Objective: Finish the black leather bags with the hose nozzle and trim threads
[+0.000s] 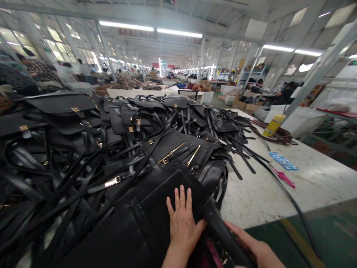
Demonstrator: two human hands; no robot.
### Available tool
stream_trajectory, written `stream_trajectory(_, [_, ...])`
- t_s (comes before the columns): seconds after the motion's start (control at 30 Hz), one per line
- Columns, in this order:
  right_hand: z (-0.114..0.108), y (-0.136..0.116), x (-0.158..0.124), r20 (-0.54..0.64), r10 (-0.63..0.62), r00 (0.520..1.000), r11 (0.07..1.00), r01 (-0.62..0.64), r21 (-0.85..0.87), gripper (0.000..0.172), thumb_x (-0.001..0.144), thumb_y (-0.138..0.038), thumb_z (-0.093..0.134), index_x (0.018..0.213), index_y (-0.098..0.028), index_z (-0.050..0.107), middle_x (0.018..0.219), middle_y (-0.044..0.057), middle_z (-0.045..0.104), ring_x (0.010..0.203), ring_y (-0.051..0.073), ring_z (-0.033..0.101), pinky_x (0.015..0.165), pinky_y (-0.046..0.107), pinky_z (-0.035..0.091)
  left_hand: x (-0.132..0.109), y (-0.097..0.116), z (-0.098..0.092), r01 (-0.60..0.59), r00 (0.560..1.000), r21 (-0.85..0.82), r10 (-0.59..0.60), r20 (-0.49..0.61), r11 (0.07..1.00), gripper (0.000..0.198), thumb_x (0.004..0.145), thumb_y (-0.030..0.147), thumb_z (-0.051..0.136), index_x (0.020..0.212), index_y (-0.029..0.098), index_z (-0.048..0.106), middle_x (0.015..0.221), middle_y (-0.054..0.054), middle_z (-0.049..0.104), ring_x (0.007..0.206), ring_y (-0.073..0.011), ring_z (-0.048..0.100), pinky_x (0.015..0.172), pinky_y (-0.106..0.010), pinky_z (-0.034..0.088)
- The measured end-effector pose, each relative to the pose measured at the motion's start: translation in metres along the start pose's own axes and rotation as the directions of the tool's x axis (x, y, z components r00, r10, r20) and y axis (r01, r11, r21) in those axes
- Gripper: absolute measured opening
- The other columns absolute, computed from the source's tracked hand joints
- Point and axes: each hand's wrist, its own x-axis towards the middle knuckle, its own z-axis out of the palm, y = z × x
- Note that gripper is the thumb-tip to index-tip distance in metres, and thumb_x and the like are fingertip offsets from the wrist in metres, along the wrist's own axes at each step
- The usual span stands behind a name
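A black leather bag (156,193) lies at the bottom centre, on the near side of a heap of similar bags. My left hand (182,219) rests on its panel with the fingers spread, palm down, and the thumb by the bag's edge. To its right, my right hand (251,243) is closed round the thick black edge (223,227) of the bag; its fingertips are partly hidden behind it. Some pink material (213,253) shows below that edge. Just beyond the bag lies another black bag (173,143) with gold zips and buckles.
Heaped black bags (67,123) with long straps cover the left and middle of the pale table (251,197). Towards its right are a yellow bottle (275,124), coiled brown straps (281,136), a blue card (283,161) and a pink item (283,177). Several people work farther back.
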Motion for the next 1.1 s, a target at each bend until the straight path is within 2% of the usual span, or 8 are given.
stream_trajectory(0.23, [0.012, -0.008, 0.020, -0.090, 0.096, 0.991, 0.969, -0.072, 0.235, 0.071, 0.064, -0.027, 0.057, 0.131, -0.020, 0.034, 0.087, 0.003, 0.064, 0.049, 0.014, 0.055, 0.039, 0.021, 0.042, 0.002, 0.003, 0.001, 0.007, 0.999, -0.011, -0.007, 0.038, 1.000, 0.088, 0.065, 0.058, 0.051, 0.136, 0.018, 0.016, 0.144, -0.011, 0.011, 0.131, -0.0303, 0.004, 0.102, -0.056, 0.001])
stream_trajectory(0.3, [0.012, -0.009, 0.019, -0.188, 0.069, 0.980, 0.971, -0.023, 0.240, 0.070, 0.064, -0.026, 0.059, 0.129, -0.020, 0.036, 0.093, 0.004, 0.064, 0.052, 0.014, 0.056, 0.041, 0.022, 0.044, 0.003, 0.003, 0.002, 0.010, 0.999, -0.005, -0.010, 0.042, 1.000, 0.091, 0.064, 0.060, 0.051, 0.136, 0.017, 0.015, 0.144, -0.012, 0.010, 0.131, -0.0307, 0.003, 0.102, -0.057, 0.000])
stream_trajectory(0.4, [0.005, -0.009, 0.011, -0.321, -0.012, 0.947, 0.976, 0.081, 0.203, 0.063, 0.064, -0.024, 0.062, 0.125, -0.020, 0.044, 0.115, 0.007, 0.057, 0.088, 0.024, 0.059, 0.067, 0.028, 0.051, 0.003, 0.002, 0.003, 0.009, 0.999, -0.020, -0.008, 0.050, 1.000, 0.094, 0.063, 0.066, 0.047, 0.136, 0.018, 0.014, 0.144, -0.012, 0.009, 0.131, -0.0307, 0.003, 0.102, -0.056, -0.001])
stream_trajectory(0.53, [-0.005, 0.002, 0.002, -0.149, -0.059, 0.987, 0.969, 0.092, 0.229, 0.061, 0.061, -0.018, 0.063, 0.120, -0.025, 0.049, 0.109, 0.003, 0.061, 0.108, 0.026, 0.050, 0.092, 0.032, 0.039, 0.002, 0.001, 0.003, 0.016, 0.999, -0.036, -0.014, 0.052, 0.999, 0.095, 0.062, 0.070, 0.044, 0.136, 0.018, 0.013, 0.144, -0.011, 0.008, 0.131, -0.0306, 0.003, 0.102, -0.056, -0.001])
stream_trajectory(0.63, [-0.001, 0.012, 0.009, -0.054, 0.005, 0.999, 0.964, 0.009, 0.266, 0.066, 0.058, -0.021, 0.063, 0.123, -0.021, 0.046, 0.090, 0.003, 0.066, 0.076, 0.021, 0.062, 0.065, 0.028, 0.050, 0.001, 0.000, 0.002, 0.004, 0.999, -0.039, -0.002, 0.053, 0.999, 0.092, 0.065, 0.063, 0.048, 0.136, 0.018, 0.013, 0.144, -0.011, 0.008, 0.131, -0.0301, 0.003, 0.103, -0.055, 0.002])
stream_trajectory(0.73, [0.007, 0.009, 0.025, -0.086, 0.059, 0.995, 0.966, -0.035, 0.258, 0.073, 0.060, -0.022, 0.060, 0.128, -0.017, 0.036, 0.079, 0.002, 0.063, 0.045, 0.012, 0.053, 0.038, 0.020, 0.041, 0.000, 0.001, 0.002, 0.000, 0.999, -0.051, 0.003, 0.047, 0.999, 0.092, 0.064, 0.061, 0.050, 0.136, 0.017, 0.013, 0.144, -0.011, 0.009, 0.130, -0.0305, 0.004, 0.103, -0.055, 0.004])
stream_trajectory(0.93, [0.011, -0.040, 0.064, -0.106, -0.126, 0.986, 0.981, 0.140, 0.137, 0.061, 0.064, -0.010, 0.056, 0.123, -0.019, 0.043, 0.081, -0.001, 0.061, 0.057, 0.012, 0.055, 0.048, 0.020, 0.045, -0.002, -0.001, 0.008, 0.001, 0.999, -0.077, 0.003, 0.051, 0.997, 0.096, 0.064, 0.067, 0.044, 0.136, 0.012, 0.012, 0.144, -0.013, 0.009, 0.130, -0.0303, 0.003, 0.104, -0.055, 0.003])
stream_trajectory(1.1, [0.017, -0.073, 0.129, -0.029, -0.156, 0.987, 0.977, 0.158, 0.142, 0.062, 0.065, -0.016, 0.060, 0.124, -0.020, 0.040, 0.066, -0.005, 0.058, 0.039, 0.010, 0.050, 0.033, 0.020, 0.042, -0.003, -0.002, 0.011, 0.005, 0.998, -0.087, 0.001, 0.068, 0.996, 0.097, 0.064, 0.072, 0.038, 0.137, 0.014, 0.010, 0.144, -0.012, 0.009, 0.131, -0.0296, 0.002, 0.105, -0.055, 0.001])
